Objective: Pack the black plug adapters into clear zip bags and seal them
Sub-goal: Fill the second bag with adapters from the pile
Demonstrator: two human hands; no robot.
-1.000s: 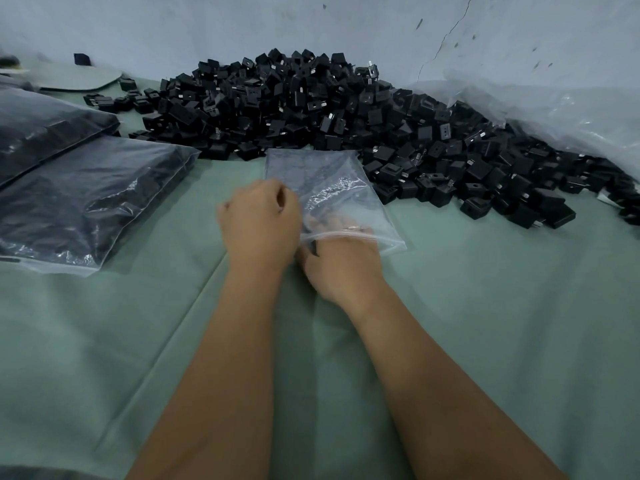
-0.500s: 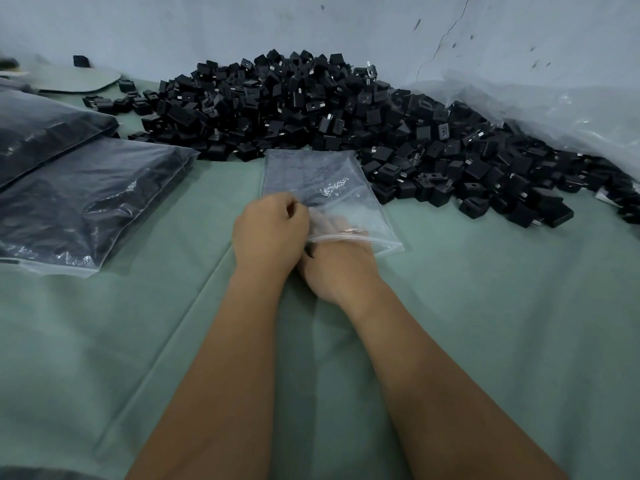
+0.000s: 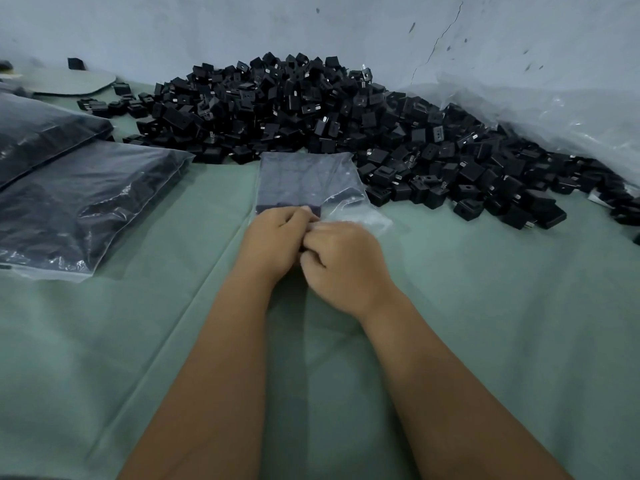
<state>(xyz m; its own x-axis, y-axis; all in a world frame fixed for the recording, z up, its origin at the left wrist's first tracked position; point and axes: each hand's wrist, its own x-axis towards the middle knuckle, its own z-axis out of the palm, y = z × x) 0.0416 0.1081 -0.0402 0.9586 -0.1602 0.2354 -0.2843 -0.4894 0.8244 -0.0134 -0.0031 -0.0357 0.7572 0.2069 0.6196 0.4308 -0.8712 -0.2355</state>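
Both hands met at the near edge of a clear zip bag (image 3: 308, 181) lying flat on the green cloth (image 3: 485, 306) in the middle of the table. Left hand (image 3: 273, 240) had fingers curled, pinching the bag's near edge at its left part. Right hand (image 3: 343, 261) was also curled, thumb and fingers pinching the same edge just beside the left; knuckles of the two touched. The bag held a flat dark block of black plug adapters, filling its far and left part; the near right corner of the bag (image 3: 363, 216) was loose clear film, crumpled. Could not tell whether the zip was closed, hands covered it. Behind and to the right, touching the bag's far edge, was a big heap of loose adapters (image 3: 311, 109) piled against the wall (image 3: 207, 26), spreading right along the cloth. A large sheet of clear plastic (image 3: 554, 112) lay crumpled at the far right, beside the heap. On the left, two filled bags (image 3: 79, 206) of dark contents lay overlapping, well apart from the hands. A flat grey round-edged sheet (image 3: 72, 83) sat far left, near the wall.
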